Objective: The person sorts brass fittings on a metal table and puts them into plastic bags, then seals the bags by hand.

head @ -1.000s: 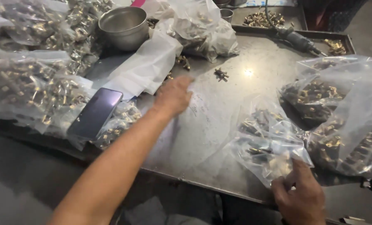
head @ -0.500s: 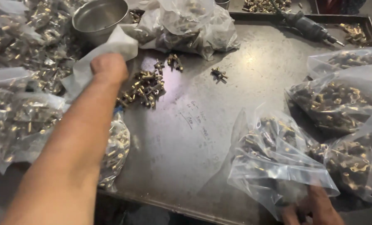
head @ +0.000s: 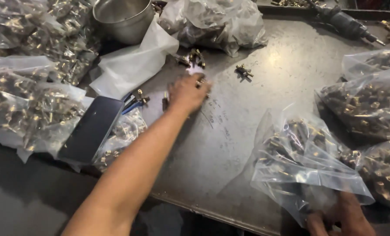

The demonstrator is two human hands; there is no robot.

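Counter (head: 256, 131): a grey metal top, scuffed and shiny, carrying everything else; faint scribbles show near its middle.
Bags on the left (head: 24, 100): clear plastic bags packed with small brass fittings, heaped along the left edge.
Bags on the right (head: 365, 100): more clear bags of the same fittings, lying side by side.
Front bag (head: 304, 166): a clear bag of fittings at the near right edge, its lower corner in the right hand.
Bowl (head: 123, 17): a round steel bowl at the far left, touching a crumpled white plastic sheet (head: 131, 65).
Phone (head: 90, 129): a dark slab lying on the left bags, screen off.
Power tool (head: 341, 19): a dark tool lying at the far right edge.
Left hand (head: 187, 92): stretched out over the middle of the counter, palm down, fingers curled loosely over loose fittings; whether it grips any cannot be told.
Right hand (head: 341, 216): low at the near edge, fingers pinched on the front bag.
Loose fittings (head: 194, 57): small brass pieces scattered just beyond the left hand; one (head: 244, 71) sits apart.
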